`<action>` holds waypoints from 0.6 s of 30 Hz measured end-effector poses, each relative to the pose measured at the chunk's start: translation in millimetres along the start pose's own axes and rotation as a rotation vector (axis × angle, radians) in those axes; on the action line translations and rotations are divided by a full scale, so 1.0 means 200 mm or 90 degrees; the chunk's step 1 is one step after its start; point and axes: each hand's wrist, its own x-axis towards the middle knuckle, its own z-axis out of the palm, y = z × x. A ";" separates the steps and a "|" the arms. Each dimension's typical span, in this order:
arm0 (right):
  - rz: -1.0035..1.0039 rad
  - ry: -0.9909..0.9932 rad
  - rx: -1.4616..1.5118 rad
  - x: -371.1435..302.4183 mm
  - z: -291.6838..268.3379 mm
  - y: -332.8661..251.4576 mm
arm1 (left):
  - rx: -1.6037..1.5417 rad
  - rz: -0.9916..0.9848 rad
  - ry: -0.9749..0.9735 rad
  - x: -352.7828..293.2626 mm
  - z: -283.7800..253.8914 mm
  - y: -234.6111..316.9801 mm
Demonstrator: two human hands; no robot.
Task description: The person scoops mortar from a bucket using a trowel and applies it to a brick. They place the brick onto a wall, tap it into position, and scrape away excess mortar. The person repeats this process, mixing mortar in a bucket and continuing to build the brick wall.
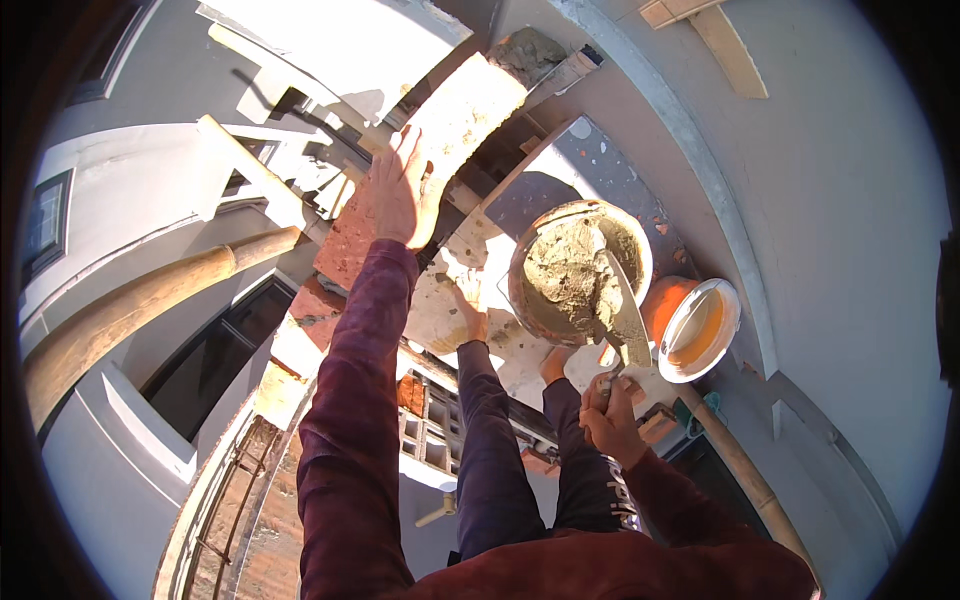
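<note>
My left hand [404, 196] lies with its fingers stretched out over the top of a brick course, where a sunlit brick [470, 108] meets a shaded reddish brick [345, 242]. In my closed right hand [612, 420] is the handle of a trowel [627, 318]. Its long blade points away from me and reaches over the near right rim of a round bucket [516, 285]. Wet grey-brown mortar [565, 270] fills much of this bucket, and some clings to the blade.
An orange bucket with a white rim [735, 325] stands right of the mortar. My bare feet [472, 300] are on a stained board [440, 315]. Bamboo poles [150, 300] cross at left, with another pole [740, 460] at lower right. A grey wall [850, 200] rises at right.
</note>
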 end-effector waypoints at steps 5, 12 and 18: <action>-0.080 0.191 -0.504 0.16 -0.33 -0.41 | 0.079 -0.122 -0.153 -0.03 0.06 0.21; -0.396 0.056 -1.089 0.99 -0.23 -1.75 | 0.117 -0.155 -0.229 0.03 -0.01 0.31; -0.369 -0.078 -1.341 1.69 0.24 -1.97 | 0.216 -0.143 -0.220 0.01 0.02 0.28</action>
